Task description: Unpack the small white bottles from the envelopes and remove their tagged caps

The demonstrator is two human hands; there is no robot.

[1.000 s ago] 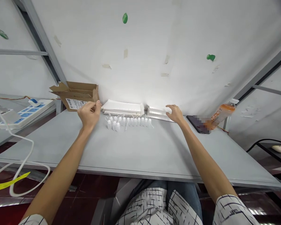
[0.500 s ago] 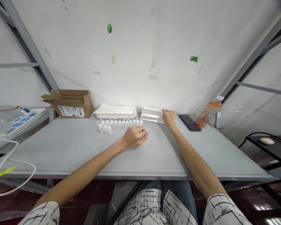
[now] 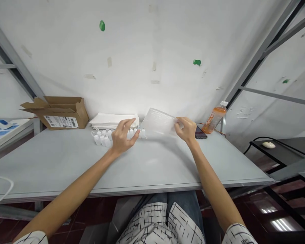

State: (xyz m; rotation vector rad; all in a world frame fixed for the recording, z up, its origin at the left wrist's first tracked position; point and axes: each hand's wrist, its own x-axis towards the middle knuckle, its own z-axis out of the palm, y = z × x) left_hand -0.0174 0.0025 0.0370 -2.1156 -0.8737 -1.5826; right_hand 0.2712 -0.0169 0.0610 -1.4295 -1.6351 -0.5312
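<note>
Grey table (image 3: 147,169) closest. Left hand (image 3: 122,138) free, thumb and fingers parted, by small white bottles (image 3: 102,141); contact unclear. Right hand (image 3: 187,130), apart from left, pinches right edge of clear plastic sheet (image 3: 157,122), up over table's back. Probably light, slick, bendy, easily creased; hold by edges or corners.

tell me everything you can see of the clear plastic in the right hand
The plastic is a thin, whitish, see-through piece with a wrinkled, shiny surface and fairly straight edges. It is tilted, its right end pinched by the right hand, over the back of the table near the wall. Its lower left edge comes close to the white bottles; contact there cannot be told.
</note>
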